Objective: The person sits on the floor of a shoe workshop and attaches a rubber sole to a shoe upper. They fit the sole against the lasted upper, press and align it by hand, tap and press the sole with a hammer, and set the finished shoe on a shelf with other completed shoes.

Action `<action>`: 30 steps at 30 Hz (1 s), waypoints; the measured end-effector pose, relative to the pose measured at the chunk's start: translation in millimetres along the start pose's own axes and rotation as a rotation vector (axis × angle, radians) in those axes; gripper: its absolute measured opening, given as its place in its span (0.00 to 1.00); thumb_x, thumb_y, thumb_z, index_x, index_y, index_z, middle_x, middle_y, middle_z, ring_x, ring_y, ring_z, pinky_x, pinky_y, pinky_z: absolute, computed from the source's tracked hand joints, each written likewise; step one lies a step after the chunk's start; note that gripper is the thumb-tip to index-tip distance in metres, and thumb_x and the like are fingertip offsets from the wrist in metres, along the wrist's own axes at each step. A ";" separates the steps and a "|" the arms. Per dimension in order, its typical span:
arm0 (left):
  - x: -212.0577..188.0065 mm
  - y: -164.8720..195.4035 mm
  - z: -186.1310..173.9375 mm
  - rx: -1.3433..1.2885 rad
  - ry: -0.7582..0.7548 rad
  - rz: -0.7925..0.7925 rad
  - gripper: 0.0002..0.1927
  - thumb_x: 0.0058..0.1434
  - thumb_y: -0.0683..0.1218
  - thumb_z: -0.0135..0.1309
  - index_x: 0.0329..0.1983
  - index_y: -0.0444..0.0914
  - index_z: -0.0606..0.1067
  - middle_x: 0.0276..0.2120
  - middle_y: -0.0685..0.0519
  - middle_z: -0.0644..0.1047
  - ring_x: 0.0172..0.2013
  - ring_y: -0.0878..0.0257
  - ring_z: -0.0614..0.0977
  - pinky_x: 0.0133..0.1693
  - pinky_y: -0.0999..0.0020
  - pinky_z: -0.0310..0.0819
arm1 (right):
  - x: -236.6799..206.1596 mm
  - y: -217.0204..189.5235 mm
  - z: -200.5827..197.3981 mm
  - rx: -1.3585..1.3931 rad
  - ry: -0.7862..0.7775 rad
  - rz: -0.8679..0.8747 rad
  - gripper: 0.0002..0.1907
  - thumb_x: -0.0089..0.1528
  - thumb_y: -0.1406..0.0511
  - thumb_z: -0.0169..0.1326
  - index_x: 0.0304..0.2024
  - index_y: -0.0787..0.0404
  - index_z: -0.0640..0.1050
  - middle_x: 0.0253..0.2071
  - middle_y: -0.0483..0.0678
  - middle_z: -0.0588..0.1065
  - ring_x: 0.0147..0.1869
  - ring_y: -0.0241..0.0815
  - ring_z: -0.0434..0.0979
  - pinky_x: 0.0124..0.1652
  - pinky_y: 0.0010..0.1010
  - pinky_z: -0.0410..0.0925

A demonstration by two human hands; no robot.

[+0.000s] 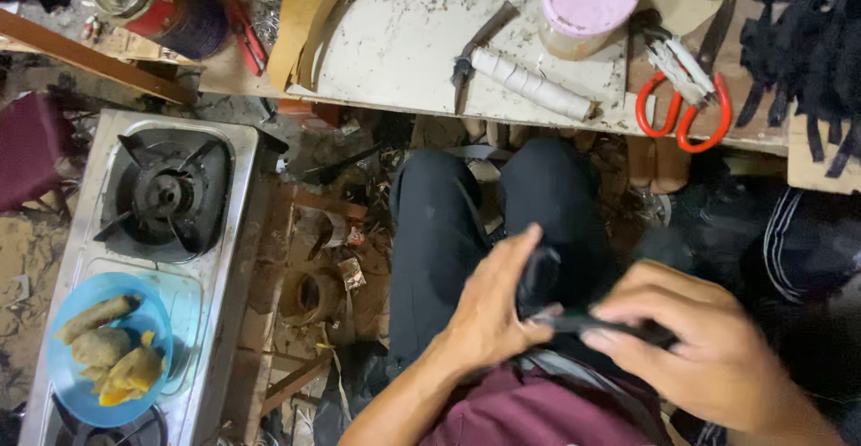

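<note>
**Me:** Head camera is looking straight down at my lap. I'm cupping a dark, curved piece (541,277) of what looks like leather or rubber in my left hand (491,307), fingers wrapped round its back, over my knees in dark trousers (439,240).

**Mate:** And the right?

**Me:** My right hand (708,347) is pinching a thin black strip (583,322) that is running off the piece, thumb and fingers closed on it. It's blurred, so I can't tell exactly where strip and piece are joining.

**Mate:** How's it feeling?

**Me:** Judging by the bend, it's light, soft and floppy, not fragile. I'm reckoning it's best held near the curved body, with the strip pinched close in so it isn't flapping.

**Mate:** Around you?

**Me:** Red-handled scissors (682,109) and a pink-lidded tub (587,2) are sitting on the bench (395,51) ahead; a gas stove (166,195) and blue bowl of food (108,347) are on my left.
</note>
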State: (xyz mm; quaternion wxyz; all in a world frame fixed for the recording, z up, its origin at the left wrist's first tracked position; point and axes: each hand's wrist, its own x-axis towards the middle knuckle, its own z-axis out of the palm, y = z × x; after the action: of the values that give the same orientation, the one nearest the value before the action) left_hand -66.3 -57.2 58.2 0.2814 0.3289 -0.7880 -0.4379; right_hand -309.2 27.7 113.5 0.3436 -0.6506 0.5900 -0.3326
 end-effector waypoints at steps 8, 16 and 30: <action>-7.8 -39.8 -30.1 -0.748 0.046 -0.298 0.56 0.50 0.43 0.68 0.80 0.39 0.52 0.60 0.47 0.71 0.59 0.59 0.74 0.63 0.62 0.66 | 20.4 45.0 -26.5 0.738 0.143 0.164 0.13 0.58 0.76 0.60 0.45 0.74 0.78 0.40 0.54 0.77 0.41 0.42 0.81 0.41 0.31 0.75; -7.7 -66.2 -37.7 -0.900 0.172 -0.297 0.24 0.68 0.50 0.51 0.63 0.34 0.66 0.57 0.45 0.78 0.56 0.61 0.78 0.61 0.64 0.71 | 20.9 70.3 83.0 -0.333 0.241 0.051 0.28 0.52 0.61 0.66 0.53 0.66 0.77 0.59 0.59 0.73 0.62 0.57 0.74 0.58 0.41 0.67; 31.9 -101.6 -20.3 -1.126 0.297 -0.554 0.13 0.69 0.46 0.44 0.50 0.33 0.69 0.41 0.39 0.83 0.39 0.53 0.84 0.44 0.62 0.78 | -26.1 148.1 37.5 0.026 0.617 0.530 0.20 0.69 0.60 0.56 0.55 0.70 0.78 0.38 0.47 0.79 0.40 0.34 0.75 0.41 0.26 0.69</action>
State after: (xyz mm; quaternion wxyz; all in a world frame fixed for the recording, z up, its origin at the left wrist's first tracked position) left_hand -43.8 -132.5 -16.4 0.3933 0.3793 -0.2761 -0.7907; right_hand -359.8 45.8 -31.9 0.2325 -0.3413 0.8084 -0.4195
